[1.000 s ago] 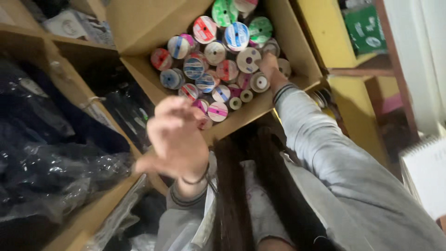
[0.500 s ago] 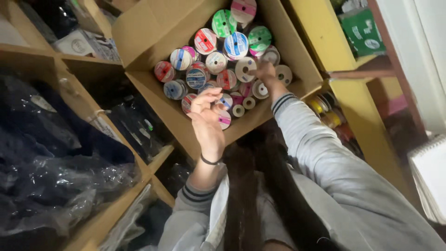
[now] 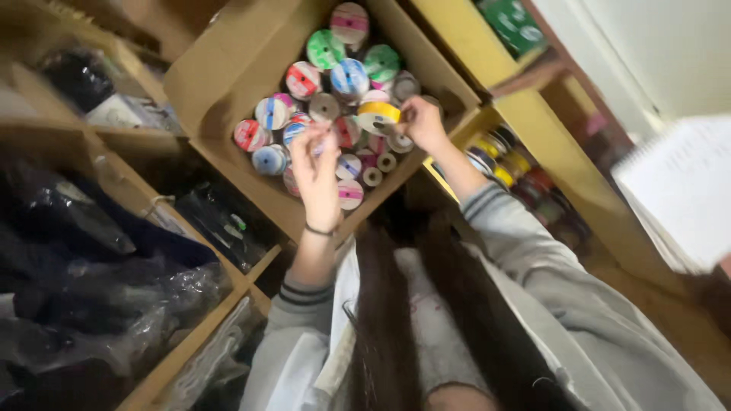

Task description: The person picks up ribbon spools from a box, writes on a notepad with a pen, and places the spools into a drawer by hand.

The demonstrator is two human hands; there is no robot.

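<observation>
Right hand point(image 3: 421, 122) pinches a yellow ribbon spool point(image 3: 378, 116) lifted on edge above the packed cardboard box point(image 3: 228, 61), while the left hand point(image 3: 316, 171), fingers loosely curled, hovers just beside it, empty.

The head view is dim and warm-toned, softened throughout by motion blur. The brightest area is the pale wall point(image 3: 655, 53) at two o'clock, nearly washed out, and the white notepad point(image 3: 685, 190) at three o'clock glares without detail. The cardboard box point(image 3: 221, 61) at twelve o'clock catches moderate light, its spools smeared. At nine o'clock the plastic bags point(image 3: 84, 289) sit in deep shadow with faint glints. Both hands blur at their edges, and the lower corners fall dark.
</observation>
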